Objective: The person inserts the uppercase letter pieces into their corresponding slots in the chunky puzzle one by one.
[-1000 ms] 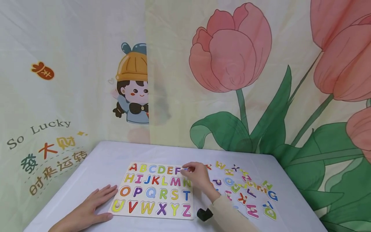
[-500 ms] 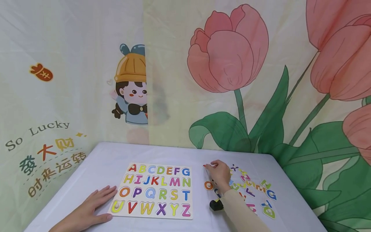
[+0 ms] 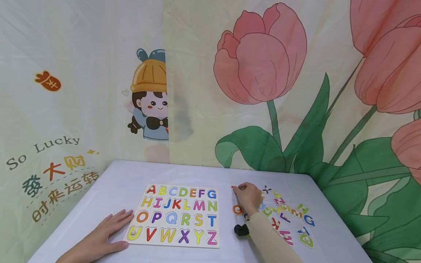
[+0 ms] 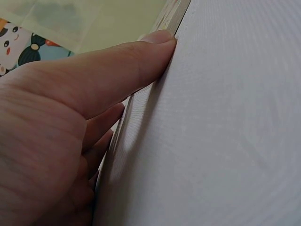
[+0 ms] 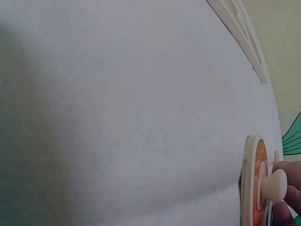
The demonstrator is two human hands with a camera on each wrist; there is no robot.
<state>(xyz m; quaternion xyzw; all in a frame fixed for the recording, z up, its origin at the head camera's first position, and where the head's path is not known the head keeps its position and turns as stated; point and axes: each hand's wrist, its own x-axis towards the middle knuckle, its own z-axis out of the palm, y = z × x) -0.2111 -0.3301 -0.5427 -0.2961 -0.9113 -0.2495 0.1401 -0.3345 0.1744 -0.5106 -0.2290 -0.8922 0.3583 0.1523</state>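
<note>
An alphabet puzzle board (image 3: 174, 245) with coloured letters in rows lies on the white table. My left hand (image 3: 102, 233) rests on the table at the board's left side, fingers spread. In the left wrist view, its thumb (image 4: 127, 66) touches the board's edge. My right hand (image 3: 249, 197) is over the left side of the loose letters, fingertips pinching a red letter piece (image 3: 233, 187), mostly hidden by the fingers. An orange letter O (image 3: 237, 210) lies just in front of that hand; the right wrist view shows its pale knob (image 5: 274, 185) close to the fingers.
Several loose letters are scattered right of the board, among them a blue G (image 3: 308, 220), a green D (image 3: 306, 240) and a pink M (image 3: 286, 237). Some overlap. A printed cloth wall (image 3: 194, 153) stands behind the table. My right forearm (image 3: 273, 237) covers part of the letters.
My right hand has moved right, from the board's upper right corner to the red letter piece, uncovering the blue G on the board. Over the last half second it barely moves. The left hand stays put.
</note>
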